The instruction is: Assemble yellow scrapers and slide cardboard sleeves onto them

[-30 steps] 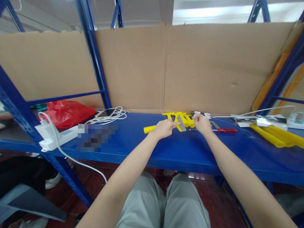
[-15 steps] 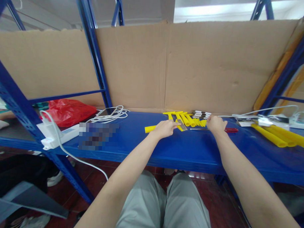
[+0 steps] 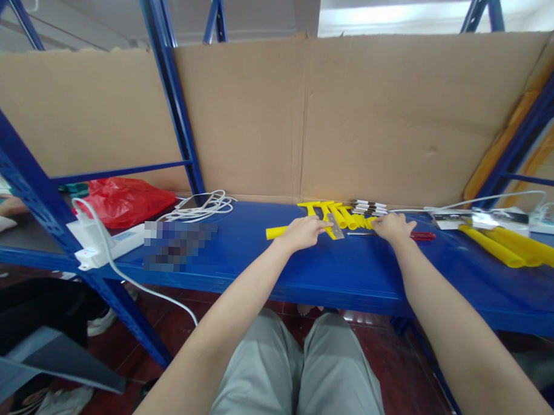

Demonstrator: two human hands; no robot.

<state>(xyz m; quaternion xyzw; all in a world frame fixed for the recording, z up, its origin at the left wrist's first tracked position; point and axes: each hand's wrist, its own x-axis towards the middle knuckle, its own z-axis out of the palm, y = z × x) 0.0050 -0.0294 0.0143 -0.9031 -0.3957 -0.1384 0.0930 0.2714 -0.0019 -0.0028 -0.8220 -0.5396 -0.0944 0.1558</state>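
Writing: the slim black-and-white pieces (image 3: 369, 208) and the flat packet (image 3: 451, 220) carry marks too small to read.
Yellow scraper (image 3: 276, 233): in the left hand (image 3: 304, 233), over the near middle of the blue surface (image 3: 333, 270); contact with it cannot be told.
Long axis: roughly left to right; handle end points left, blade (image 3: 337, 228) points right.
Left grip: fingers closed around the handle, middle of it hidden.
Right grip: right hand (image 3: 393, 227) palm down beside small yellow pieces (image 3: 362, 221); cannot tell whether the fingers hold anything.
Screwdriver (image 3: 424, 236): red handle right, thin metal shaft left, partly hidden by the right hand.
Yellow tubes (image 3: 491, 246): at far right, smooth, round, slanting, hollow ends toward the viewer.
Materials: flat grey metal blade; creased cardboard backboard (image 3: 243, 127); crumpled red plastic bag (image 3: 127, 202) at left.
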